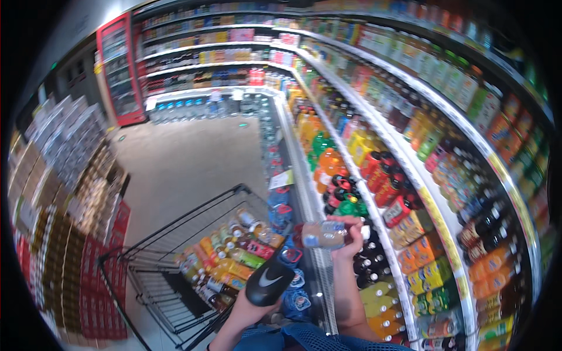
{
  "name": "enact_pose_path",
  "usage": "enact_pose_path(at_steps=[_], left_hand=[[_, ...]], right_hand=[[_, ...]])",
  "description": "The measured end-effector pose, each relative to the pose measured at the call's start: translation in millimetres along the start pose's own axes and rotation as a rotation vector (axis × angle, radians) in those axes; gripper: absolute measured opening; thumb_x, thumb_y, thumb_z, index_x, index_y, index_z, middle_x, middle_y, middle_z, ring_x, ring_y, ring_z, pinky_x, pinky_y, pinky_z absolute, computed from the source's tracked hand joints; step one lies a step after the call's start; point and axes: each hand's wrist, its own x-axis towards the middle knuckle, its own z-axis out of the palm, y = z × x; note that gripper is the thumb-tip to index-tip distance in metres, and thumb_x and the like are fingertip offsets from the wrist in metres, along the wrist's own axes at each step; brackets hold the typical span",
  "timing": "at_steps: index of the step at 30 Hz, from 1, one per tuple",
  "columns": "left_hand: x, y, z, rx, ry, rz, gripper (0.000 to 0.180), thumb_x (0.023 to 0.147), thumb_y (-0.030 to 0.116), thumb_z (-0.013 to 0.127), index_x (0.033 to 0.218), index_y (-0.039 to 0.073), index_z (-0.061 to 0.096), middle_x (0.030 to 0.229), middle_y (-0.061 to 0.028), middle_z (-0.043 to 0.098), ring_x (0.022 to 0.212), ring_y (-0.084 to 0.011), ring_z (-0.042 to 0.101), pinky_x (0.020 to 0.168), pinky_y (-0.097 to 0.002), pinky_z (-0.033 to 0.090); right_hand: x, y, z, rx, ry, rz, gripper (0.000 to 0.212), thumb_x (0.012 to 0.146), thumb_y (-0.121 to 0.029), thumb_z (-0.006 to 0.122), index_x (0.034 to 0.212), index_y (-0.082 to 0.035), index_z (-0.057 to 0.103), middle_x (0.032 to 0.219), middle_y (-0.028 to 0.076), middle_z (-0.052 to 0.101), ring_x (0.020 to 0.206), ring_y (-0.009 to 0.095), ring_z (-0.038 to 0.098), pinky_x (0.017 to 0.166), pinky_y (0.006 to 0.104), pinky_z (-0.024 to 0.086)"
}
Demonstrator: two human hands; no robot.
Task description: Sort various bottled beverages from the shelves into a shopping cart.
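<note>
My right hand (350,240) is closed around a plastic bottle (321,235) of brownish drink, held on its side above the shelf's front edge. Its white cap points right, and the other end points left over the big water bottles. My left hand (253,311) is low in the middle, against a black rounded thing (270,283) with a white curved mark. That thing covers the fingers, so their grip is hidden. Just beyond it stands a black wire shopping cart (153,227), with several drink bottles (234,268) lying in rows inside.
Long drink shelves (374,105) curve along the right and across the back. Large water bottles (280,213) line the foot of the right shelf. Stacked cartons (47,181) stand at left, and a red-framed fridge (122,70) at the back left. Grey floor (181,152) lies between.
</note>
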Motion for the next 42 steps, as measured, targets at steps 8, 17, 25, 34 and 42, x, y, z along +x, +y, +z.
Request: enact_pose_path(at_steps=[8, 17, 25, 34, 42], left_hand=[[-24.6, -36.6, -66.8, -0.106, 0.233, -0.157, 0.032, 0.072, -0.001, 0.07, 0.1, -0.001, 0.055, 0.078, -0.0058, 0.062, 0.064, -0.0122, 0.062, 0.057, -0.0251, 0.05], [-120.1, -66.1, -155.6, -0.311, 0.669, -0.317, 0.04, 0.071, -0.007, 0.066, 0.108, -0.002, 0.051, 0.081, -0.0087, 0.06, 0.065, -0.017, 0.063, 0.056, -0.0288, 0.052], [-160.6, -89.8, -174.3, -0.206, 0.843, -0.501, 0.028, 0.072, 0.015, 0.071, 0.093, 0.0, 0.06, 0.076, -0.006, 0.061, 0.065, -0.015, 0.057, 0.056, -0.0289, 0.045], [-167.9, -114.4, -177.0, 0.093, 0.951, -0.668, 0.023, 0.068, 0.02, 0.069, 0.08, 0.001, 0.063, 0.066, -0.0062, 0.06, 0.058, -0.0169, 0.055, 0.052, -0.0327, 0.044], [-173.3, -142.7, -177.6, 0.184, 1.192, -0.391, 0.016, 0.072, 0.015, 0.06, 0.073, -0.001, 0.059, 0.06, -0.008, 0.057, 0.051, -0.0191, 0.054, 0.047, -0.0331, 0.044]], right_hand=[[-95.6, 168.4, 28.2, 0.107, 0.412, 0.968, 0.023, 0.079, -0.031, 0.052, 0.086, -0.009, 0.056, 0.092, 0.01, 0.061, 0.096, 0.03, 0.056, 0.083, 0.0571, 0.042], [-176.8, 372.4, 21.5, 0.046, 0.724, 1.253, 0.03, 0.08, -0.025, 0.063, 0.1, -0.007, 0.051, 0.1, 0.011, 0.059, 0.09, 0.032, 0.06, 0.072, 0.0622, 0.048], [-261.1, 487.2, 34.7, -0.11, 0.794, 1.242, 0.029, 0.086, -0.029, 0.058, 0.108, -0.011, 0.051, 0.105, 0.009, 0.058, 0.095, 0.029, 0.058, 0.077, 0.055, 0.049], [-249.0, 401.9, 56.8, -0.791, -0.634, 1.518, 0.038, 0.08, -0.014, 0.065, 0.114, -0.009, 0.049, 0.097, 0.006, 0.059, 0.077, 0.022, 0.063, 0.064, 0.0312, 0.055], [-107.7, 242.0, 20.5, -1.603, -0.879, 0.164, 0.019, 0.072, -0.026, 0.064, 0.072, -0.007, 0.064, 0.072, 0.01, 0.063, 0.075, 0.028, 0.059, 0.071, 0.0408, 0.042]])
